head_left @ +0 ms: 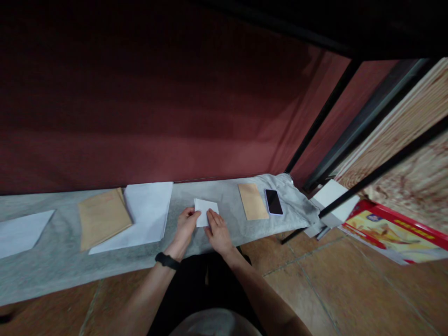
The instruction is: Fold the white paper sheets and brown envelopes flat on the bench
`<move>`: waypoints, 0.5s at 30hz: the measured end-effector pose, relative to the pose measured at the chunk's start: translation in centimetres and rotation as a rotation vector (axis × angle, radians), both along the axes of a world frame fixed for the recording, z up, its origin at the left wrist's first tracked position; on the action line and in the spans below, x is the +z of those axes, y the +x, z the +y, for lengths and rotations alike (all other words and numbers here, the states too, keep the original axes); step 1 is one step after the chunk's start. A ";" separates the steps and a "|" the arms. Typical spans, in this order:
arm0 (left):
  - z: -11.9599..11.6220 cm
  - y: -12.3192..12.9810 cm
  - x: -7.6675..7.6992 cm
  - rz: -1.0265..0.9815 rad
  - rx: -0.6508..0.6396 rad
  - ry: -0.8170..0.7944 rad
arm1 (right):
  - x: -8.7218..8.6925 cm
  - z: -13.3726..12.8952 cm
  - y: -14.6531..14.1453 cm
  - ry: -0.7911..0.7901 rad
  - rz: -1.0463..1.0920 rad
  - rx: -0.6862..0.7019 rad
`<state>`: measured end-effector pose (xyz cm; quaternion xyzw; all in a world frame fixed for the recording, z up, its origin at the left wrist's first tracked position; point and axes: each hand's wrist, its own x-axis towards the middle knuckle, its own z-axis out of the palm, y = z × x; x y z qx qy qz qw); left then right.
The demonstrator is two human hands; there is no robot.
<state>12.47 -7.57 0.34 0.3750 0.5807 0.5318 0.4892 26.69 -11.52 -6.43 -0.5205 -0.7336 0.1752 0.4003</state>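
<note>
A small folded piece of white paper [206,206] lies on the grey cloth in front of me. My left hand [187,222] pinches its left edge between thumb and fingers. Across its right side rests my right hand [217,229], fingers stretched out and pressing flat on the paper. To the right of my hands is a single brown envelope [253,201]. Left of them, a stack of white sheets [149,210] lies partly under a pile of brown envelopes [103,215].
A phone [274,202] lies near the right end of the cloth-covered narrow table [206,186]. More white paper [24,231] is at the far left. Black metal bars [325,112] rise on the right, with a red printed box [395,233] on the tiled floor. A dark red panel [175,116] stands behind.
</note>
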 end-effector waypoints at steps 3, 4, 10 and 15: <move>-0.6 0.5 0.4 -0.127 -0.059 -0.018 | 1.3 0.9 -1.2 -0.107 0.508 -0.147; -0.8 0.5 0.2 -0.171 -0.050 -0.056 | 1.7 1.3 -1.5 -0.143 0.686 -0.192; -2.1 0.6 -3.1 -0.242 -0.084 -0.240 | 1.5 2.0 -2.2 -0.272 1.186 -0.257; -1.5 -0.1 -4.6 -0.059 -0.116 -0.161 | -0.3 1.2 -0.7 -0.321 1.243 -0.333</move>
